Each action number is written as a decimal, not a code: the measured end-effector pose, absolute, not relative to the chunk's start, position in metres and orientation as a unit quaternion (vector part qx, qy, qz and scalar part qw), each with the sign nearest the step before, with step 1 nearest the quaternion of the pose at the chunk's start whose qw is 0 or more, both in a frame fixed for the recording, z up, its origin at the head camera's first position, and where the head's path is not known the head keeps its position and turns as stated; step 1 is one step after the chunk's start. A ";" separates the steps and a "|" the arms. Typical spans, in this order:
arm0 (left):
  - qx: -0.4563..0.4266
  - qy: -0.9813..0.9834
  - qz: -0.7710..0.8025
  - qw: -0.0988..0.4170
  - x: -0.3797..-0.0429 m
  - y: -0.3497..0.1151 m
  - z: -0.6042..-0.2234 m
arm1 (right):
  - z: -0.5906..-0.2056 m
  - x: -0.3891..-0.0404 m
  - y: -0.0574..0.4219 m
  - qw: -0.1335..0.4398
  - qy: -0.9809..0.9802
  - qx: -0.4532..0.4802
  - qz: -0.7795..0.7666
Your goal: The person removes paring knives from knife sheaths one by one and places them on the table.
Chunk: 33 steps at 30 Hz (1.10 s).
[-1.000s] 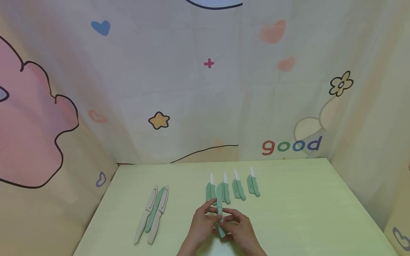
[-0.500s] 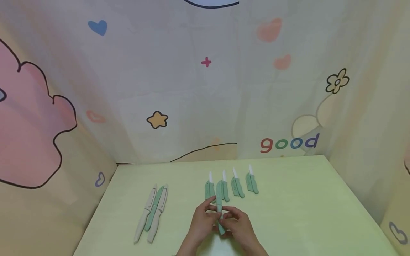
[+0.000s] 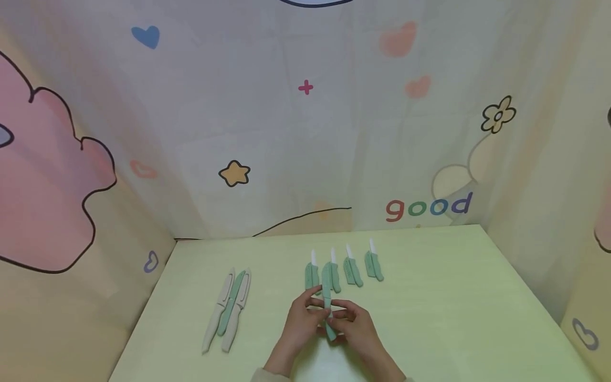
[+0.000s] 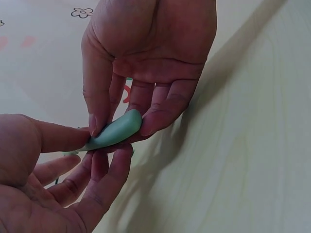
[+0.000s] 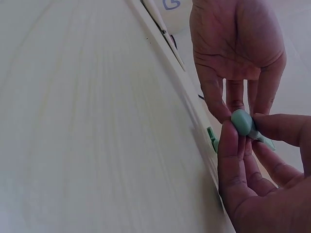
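Observation:
Both hands hold one mint-green knife [image 3: 326, 281] over the front middle of the table, its sheathed blade pointing away and its handle towards the person. My left hand [image 3: 302, 321] pinches it from the left side, thumb and fingers near where blade and handle meet. From the right, my right hand [image 3: 357, 324] pinches the handle between thumb and fingers. The rounded butt of the green handle [image 4: 119, 131] shows between both hands in the left wrist view. In the right wrist view the handle end [image 5: 240, 122] faces the camera, with the rest of the knife mostly hidden behind it.
Several small green knives [image 3: 353, 273] with white blades lie in a row beyond the hands, each beside a green sheath. On the left of the table [image 3: 453, 302] a green sheathed knife [image 3: 231, 305] lies between two beige ones [image 3: 236, 313]. A printed curtain [image 3: 286, 132] hangs behind.
The head view has shifted slightly, so the scene sits a little higher. Both hands keep the same grip on the green knife, and the other knives have not moved.

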<state>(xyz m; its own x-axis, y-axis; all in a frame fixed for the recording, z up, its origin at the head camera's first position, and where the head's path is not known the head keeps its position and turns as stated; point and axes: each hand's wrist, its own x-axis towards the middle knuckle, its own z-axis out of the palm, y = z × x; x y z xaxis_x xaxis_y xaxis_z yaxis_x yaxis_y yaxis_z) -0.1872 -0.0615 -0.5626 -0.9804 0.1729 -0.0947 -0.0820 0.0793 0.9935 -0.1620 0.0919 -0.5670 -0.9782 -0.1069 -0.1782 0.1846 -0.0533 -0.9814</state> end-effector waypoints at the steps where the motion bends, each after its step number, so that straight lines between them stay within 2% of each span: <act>1: 0.031 0.730 0.677 0.091 -0.188 -0.061 -0.563 | -0.567 -0.162 0.092 0.101 0.680 0.025 -0.726; 15: 0.015 0.750 0.660 0.052 -0.212 -0.059 -0.563 | -0.566 -0.163 0.094 0.116 0.673 0.024 -0.730; 25: 0.007 0.718 0.694 0.049 -0.219 -0.062 -0.556 | -0.556 -0.159 0.092 0.130 0.667 0.024 -0.733; 33: -0.012 0.697 0.716 0.046 -0.225 -0.063 -0.553 | -0.563 -0.161 0.091 0.127 0.671 0.027 -0.730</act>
